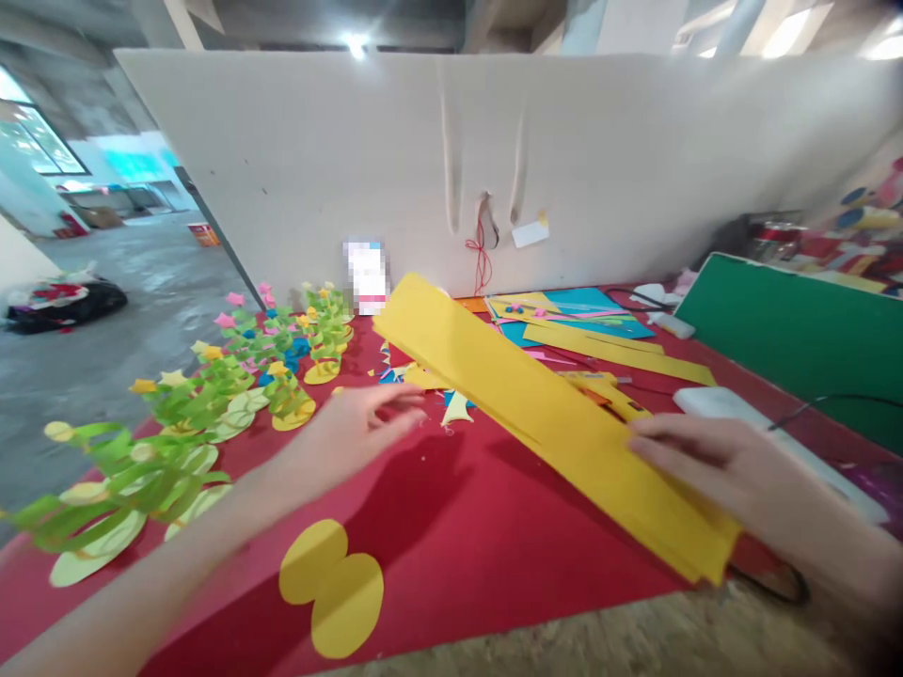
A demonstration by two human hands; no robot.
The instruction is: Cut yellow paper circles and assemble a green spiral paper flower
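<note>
My right hand (712,465) grips the near end of a long folded yellow paper sheet (522,395), which slants up and away toward the white wall. Its fingers lie on top of the sheet. My left hand (356,423) hovers over the red cloth (466,527) left of the sheet, fingers stretched toward it and slightly blurred, holding nothing. Small yellow and blue paper scraps (451,406) lie just beyond its fingertips. Two overlapping yellow paper circles (331,588) rest on the cloth near the front edge.
Rows of green paper plants with star tops (212,395) fill the left side. Blue and yellow sheets (571,324) lie at the back, a yellow glue gun (610,390) behind the held sheet. A green board (797,329) and a white object (720,402) sit right.
</note>
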